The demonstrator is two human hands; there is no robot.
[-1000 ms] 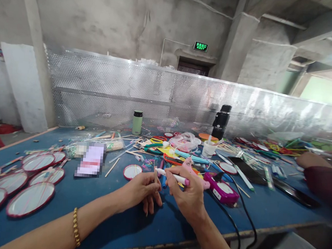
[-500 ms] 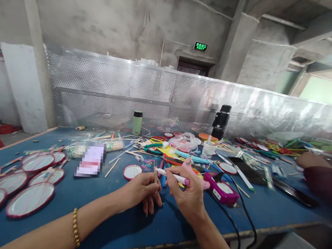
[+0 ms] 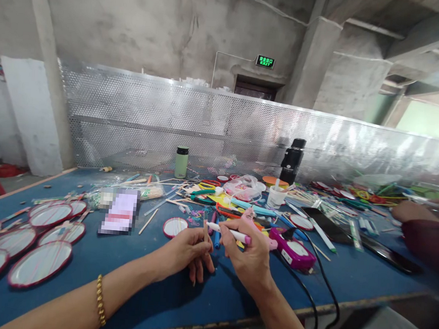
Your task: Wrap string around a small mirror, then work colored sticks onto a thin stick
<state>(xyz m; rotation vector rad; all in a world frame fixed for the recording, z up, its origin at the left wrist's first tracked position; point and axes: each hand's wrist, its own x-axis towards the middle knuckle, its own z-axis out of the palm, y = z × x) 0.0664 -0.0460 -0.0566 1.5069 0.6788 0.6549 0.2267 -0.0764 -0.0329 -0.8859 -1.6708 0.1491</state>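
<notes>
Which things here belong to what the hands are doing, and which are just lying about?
Apparently in use:
- thin stick, in the left hand
- white pen, in the right hand

Probably just lying about:
- green bottle
- black flask
- purple box

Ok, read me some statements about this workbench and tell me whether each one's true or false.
1. The right hand holds a white-and-pink pen. True.
2. The left hand is empty. False: the left hand pinches a thin stick.
3. A gold beaded bracelet circles the left forearm. True.
4. The exit sign glows red. False: the exit sign glows green.
5. The green bottle stands left of the black flask. True.
</notes>
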